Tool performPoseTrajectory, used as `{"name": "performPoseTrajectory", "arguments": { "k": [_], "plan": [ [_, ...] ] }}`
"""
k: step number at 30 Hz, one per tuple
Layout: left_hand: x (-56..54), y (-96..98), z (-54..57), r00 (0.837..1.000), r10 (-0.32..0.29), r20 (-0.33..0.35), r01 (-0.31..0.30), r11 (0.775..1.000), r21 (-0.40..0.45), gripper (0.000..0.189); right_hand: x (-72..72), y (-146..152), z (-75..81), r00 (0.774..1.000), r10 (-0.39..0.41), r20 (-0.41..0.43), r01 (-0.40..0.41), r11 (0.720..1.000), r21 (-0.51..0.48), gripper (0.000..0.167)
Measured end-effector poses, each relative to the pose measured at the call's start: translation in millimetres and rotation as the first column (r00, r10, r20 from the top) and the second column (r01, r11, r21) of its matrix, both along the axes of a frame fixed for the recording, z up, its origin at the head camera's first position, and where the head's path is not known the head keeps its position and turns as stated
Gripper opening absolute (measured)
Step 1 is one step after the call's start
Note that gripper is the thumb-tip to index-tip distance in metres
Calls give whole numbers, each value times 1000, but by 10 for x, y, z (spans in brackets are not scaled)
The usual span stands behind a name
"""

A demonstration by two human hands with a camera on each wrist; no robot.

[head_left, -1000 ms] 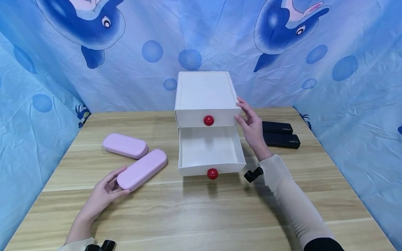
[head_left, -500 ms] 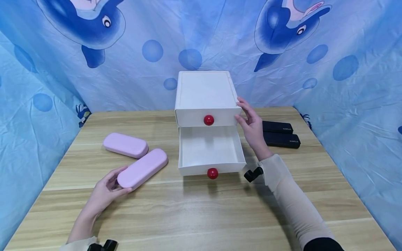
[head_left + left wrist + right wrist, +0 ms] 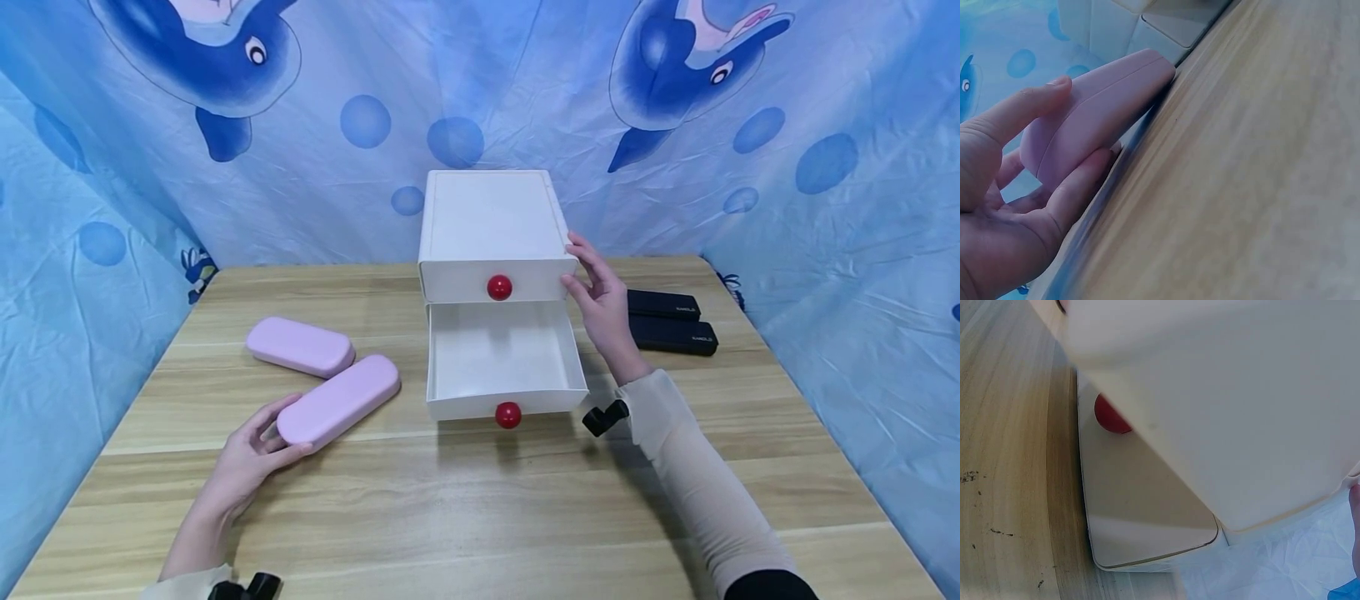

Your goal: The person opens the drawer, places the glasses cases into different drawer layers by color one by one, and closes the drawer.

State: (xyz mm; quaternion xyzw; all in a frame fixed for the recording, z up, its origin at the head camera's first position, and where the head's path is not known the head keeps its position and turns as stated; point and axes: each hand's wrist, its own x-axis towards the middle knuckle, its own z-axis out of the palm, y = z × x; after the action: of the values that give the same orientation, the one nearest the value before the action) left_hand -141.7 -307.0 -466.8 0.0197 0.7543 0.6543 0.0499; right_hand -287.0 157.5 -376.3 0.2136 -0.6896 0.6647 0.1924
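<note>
In the head view, my left hand (image 3: 251,458) holds the near end of a pink, rounded glasses case (image 3: 339,402). The left wrist view shows the thumb on one face of this pink case (image 3: 1097,109) and fingers against the opposite side. A second pink case (image 3: 300,346) lies just behind it. My right hand (image 3: 603,304) rests at the front right corner of a white two-drawer box (image 3: 491,217), thumb by the front edge and fingers along the upper side. Its lower drawer (image 3: 506,404) is pulled out with nothing inside; the upper one is closed. Each drawer has a red knob (image 3: 499,287).
Two black oblong cases (image 3: 672,337) lie side by side on the wooden table (image 3: 465,517), right of the box. A blue dolphin-printed cloth (image 3: 337,200) hangs behind and along both sides. The pulled-out drawer juts toward the front.
The left hand and the near end of the held glasses case have shifted very slightly. The right hand, the white box and its drawers stay as they were.
</note>
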Motion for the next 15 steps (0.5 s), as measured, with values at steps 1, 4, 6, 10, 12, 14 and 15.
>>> {"name": "performPoseTrajectory", "arguments": {
  "k": [1,4,6,10,12,14,15],
  "plan": [
    [0,1,2,1000,-2,0,2,1000,15,74,2,-2,-1,1000,3,-2,-3,1000,-5,40],
    [0,-3,7,1000,-10,-6,10,998,56,72,4,-8,-5,1000,10,-11,-10,1000,-22,39],
    [3,-5,15,1000,-10,-3,10,998,61,72,5,-10,-7,1000,14,-13,-15,999,-33,39],
    [10,-8,54,999,3,34,-4,999,51,72,5,-7,-6,1000,15,-10,-16,999,-37,39],
    [15,-13,68,998,3,57,-7,998,68,72,1,-6,-6,1000,13,-12,-13,999,-33,39],
    [19,-20,77,997,-5,81,-2,995,95,71,-2,-7,-7,1000,10,-14,-11,1000,-28,39],
    [21,-24,79,996,-11,91,1,994,110,70,-2,-7,-7,1000,9,-15,-9,1000,-27,39]
  ]
}}
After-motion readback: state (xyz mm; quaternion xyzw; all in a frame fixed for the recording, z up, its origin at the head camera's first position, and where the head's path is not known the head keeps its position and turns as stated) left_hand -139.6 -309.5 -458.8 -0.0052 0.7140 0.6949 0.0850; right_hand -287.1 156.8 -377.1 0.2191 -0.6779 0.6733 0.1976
